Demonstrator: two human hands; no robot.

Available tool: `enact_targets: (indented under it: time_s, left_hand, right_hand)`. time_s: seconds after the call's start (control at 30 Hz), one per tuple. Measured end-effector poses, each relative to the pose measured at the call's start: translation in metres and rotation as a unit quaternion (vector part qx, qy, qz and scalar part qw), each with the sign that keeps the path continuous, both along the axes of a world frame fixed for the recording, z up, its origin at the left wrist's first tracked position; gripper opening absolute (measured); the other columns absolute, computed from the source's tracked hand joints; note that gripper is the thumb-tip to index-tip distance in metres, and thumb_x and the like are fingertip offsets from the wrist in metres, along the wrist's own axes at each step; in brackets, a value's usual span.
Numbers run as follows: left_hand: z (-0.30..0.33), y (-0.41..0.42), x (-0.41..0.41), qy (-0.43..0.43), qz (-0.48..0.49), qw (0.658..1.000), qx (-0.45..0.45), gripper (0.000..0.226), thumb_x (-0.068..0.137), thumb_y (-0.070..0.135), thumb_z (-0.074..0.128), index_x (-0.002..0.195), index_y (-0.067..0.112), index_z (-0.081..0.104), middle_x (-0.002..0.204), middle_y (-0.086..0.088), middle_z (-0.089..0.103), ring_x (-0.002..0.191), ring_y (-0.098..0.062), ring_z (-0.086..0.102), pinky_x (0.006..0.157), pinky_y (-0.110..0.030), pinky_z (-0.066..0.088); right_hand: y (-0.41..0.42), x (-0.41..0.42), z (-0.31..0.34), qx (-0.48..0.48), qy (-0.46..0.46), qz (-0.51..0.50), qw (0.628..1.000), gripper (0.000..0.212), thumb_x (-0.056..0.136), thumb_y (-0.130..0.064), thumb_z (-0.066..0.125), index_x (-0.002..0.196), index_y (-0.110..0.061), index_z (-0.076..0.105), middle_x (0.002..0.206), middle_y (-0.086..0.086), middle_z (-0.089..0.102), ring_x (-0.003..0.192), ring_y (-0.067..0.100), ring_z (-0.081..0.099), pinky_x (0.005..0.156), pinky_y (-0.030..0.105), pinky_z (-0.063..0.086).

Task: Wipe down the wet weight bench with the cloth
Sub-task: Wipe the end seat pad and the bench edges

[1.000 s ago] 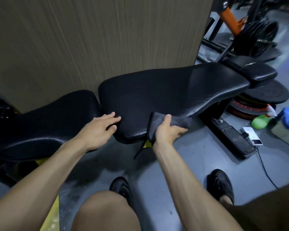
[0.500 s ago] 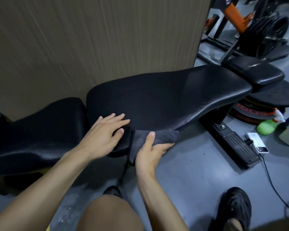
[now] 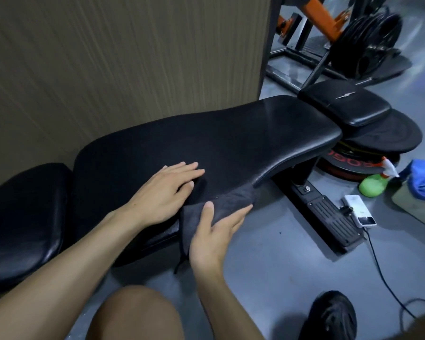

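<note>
Cloth [image 3: 227,201] pressed against the near edge of the weight bench [image 3: 231,141].
Right hand [image 3: 215,233] lay over the dark cloth, thumb and fingers nearly straight, pinning it to the pad's side; the cloth hung beneath the palm. Left hand [image 3: 166,192] rested flat, fingers straight, on the pad top just beside it.

glossy black padded bench [image 3: 231,138], soft grey cloth [image 3: 226,202]
</note>
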State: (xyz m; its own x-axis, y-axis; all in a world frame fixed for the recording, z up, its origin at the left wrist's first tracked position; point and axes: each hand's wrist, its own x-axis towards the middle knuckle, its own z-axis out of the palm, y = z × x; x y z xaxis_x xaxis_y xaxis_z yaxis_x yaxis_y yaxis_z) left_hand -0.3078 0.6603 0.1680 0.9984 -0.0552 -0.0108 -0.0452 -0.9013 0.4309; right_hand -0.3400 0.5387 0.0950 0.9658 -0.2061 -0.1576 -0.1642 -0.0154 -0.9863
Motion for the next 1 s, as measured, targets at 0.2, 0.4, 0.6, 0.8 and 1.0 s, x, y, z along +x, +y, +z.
enact_targets:
  time_s: [0.2, 0.4, 0.6, 0.8, 1.0]
  left_hand:
    - [-0.005, -0.023, 0.040, 0.012, -0.030, 0.999, 0.024, 0.044, 0.105, 0.027, 0.039, 0.148, 0.036, 0.043, 0.159, 0.014, 0.030, 0.150, -0.008, 0.021, 0.124, -0.033, 0.013]
    - [-0.013, -0.025, 0.051, -0.024, -0.012, 0.999, 0.046, 0.042, 0.103, 0.024, 0.042, 0.141, 0.042, 0.050, 0.153, 0.021, 0.039, 0.145, -0.005, 0.029, 0.118, -0.020, 0.020]
    - [-0.013, -0.032, 0.052, -0.022, 0.017, 0.998, 0.048, 0.042, 0.103, 0.024, 0.042, 0.139, 0.045, 0.052, 0.151, 0.027, 0.038, 0.145, 0.000, 0.029, 0.113, -0.018, 0.022]
    - [-0.003, -0.041, 0.054, 0.058, 0.031, 0.997, 0.037, 0.044, 0.104, 0.021, 0.039, 0.141, 0.044, 0.048, 0.155, 0.024, 0.031, 0.148, -0.003, 0.022, 0.123, -0.032, 0.015]
    - [-0.002, -0.044, 0.054, 0.087, 0.046, 0.995, 0.024, 0.044, 0.105, 0.020, 0.038, 0.142, 0.043, 0.046, 0.156, 0.025, 0.027, 0.150, -0.003, 0.015, 0.124, -0.038, 0.010]
  right_hand:
    - [-0.064, 0.121, 0.022, -0.035, 0.075, -0.029, 0.996, 0.085, 0.104, -0.037, 0.044, 0.156, -0.001, -0.013, 0.163, 0.025, 0.005, 0.148, 0.037, 0.020, 0.114, 0.032, 0.021]
    - [-0.095, 0.180, 0.035, -0.038, 0.102, -0.094, 0.990, 0.086, 0.104, -0.038, 0.044, 0.155, -0.004, -0.016, 0.163, 0.026, 0.005, 0.144, 0.043, 0.027, 0.113, 0.041, 0.027]
    - [-0.073, 0.124, 0.025, -0.035, 0.076, 0.016, 0.996, 0.089, 0.103, -0.035, 0.047, 0.155, -0.007, -0.019, 0.166, 0.018, -0.004, 0.150, 0.034, 0.017, 0.115, 0.033, 0.022]
    - [-0.123, 0.197, 0.047, -0.082, 0.156, -0.018, 0.984, 0.093, 0.104, -0.042, 0.042, 0.150, 0.007, -0.021, 0.159, 0.031, 0.012, 0.134, 0.047, 0.040, 0.105, 0.043, 0.036]
    - [-0.106, 0.152, 0.036, -0.057, 0.100, 0.031, 0.993, 0.089, 0.103, -0.037, 0.043, 0.153, 0.001, -0.020, 0.163, 0.028, 0.004, 0.146, 0.041, 0.026, 0.110, 0.039, 0.031]
